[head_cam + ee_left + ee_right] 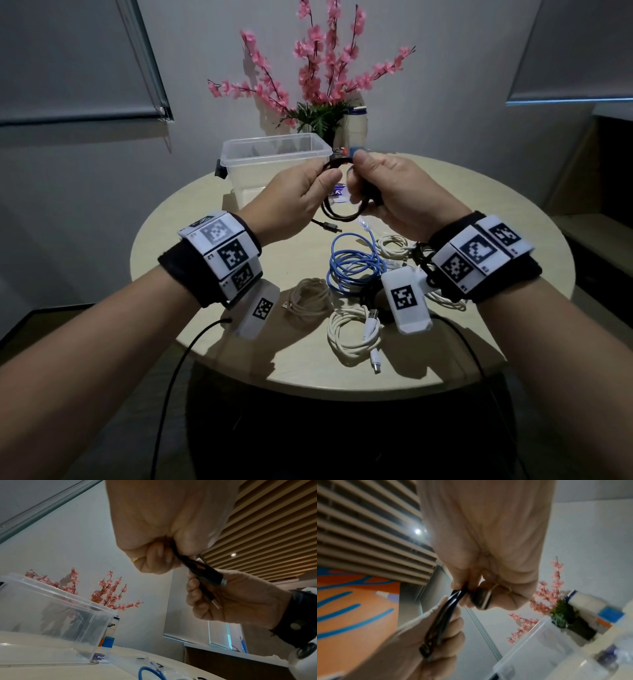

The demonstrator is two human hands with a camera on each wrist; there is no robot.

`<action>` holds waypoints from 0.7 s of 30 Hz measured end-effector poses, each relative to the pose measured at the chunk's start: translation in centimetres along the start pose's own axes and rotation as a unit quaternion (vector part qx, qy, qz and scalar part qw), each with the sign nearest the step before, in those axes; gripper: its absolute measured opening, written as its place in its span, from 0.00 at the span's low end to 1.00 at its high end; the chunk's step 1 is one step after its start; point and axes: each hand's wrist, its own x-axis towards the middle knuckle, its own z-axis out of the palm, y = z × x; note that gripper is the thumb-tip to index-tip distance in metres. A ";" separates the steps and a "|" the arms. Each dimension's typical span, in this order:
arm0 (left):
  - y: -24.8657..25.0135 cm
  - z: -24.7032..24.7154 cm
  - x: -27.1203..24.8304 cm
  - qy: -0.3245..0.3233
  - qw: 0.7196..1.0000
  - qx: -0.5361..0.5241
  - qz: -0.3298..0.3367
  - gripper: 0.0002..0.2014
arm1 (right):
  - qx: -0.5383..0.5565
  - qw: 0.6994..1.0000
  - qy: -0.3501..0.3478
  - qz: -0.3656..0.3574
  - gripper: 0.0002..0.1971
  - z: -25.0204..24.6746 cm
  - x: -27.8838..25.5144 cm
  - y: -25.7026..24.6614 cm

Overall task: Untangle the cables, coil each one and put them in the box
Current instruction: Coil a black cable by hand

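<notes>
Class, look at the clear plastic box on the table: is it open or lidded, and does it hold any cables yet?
Open and empty: the clear box has no lid on, and no cable shows through its walls.

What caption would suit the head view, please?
Both hands coil a black cable above a round table, near an empty clear box.

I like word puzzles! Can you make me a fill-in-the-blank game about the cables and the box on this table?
1. Both hands hold a cable whose colour is ____.
2. The coil beside the white cables on the table is coloured ____.
3. The flowers behind the clear box are ____.

Missing words: black, blue, pink.
</notes>
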 end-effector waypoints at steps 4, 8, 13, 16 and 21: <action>-0.1 0.0 0.1 0.010 0.999 0.036 -0.017 0.14 | -0.071 0.996 0.046 -0.029 0.12 -0.4 -0.2 0.3; -0.3 0.2 -0.2 0.014 0.999 -0.013 -0.048 0.14 | -0.126 0.988 0.074 -0.056 0.07 -0.2 -0.3 0.0; -1.5 -0.4 -0.2 -0.033 0.990 -0.077 -0.111 0.11 | -0.052 0.990 0.128 -0.021 0.07 -1.0 -0.2 -0.2; -1.5 -0.7 -0.1 -0.044 0.982 -0.106 -0.148 0.09 | -0.009 0.993 0.119 0.002 0.09 -1.2 -0.3 -0.2; -1.2 0.2 0.1 0.090 0.927 -0.290 -0.221 0.07 | 0.061 0.997 0.044 0.034 0.10 -0.9 -0.6 -0.2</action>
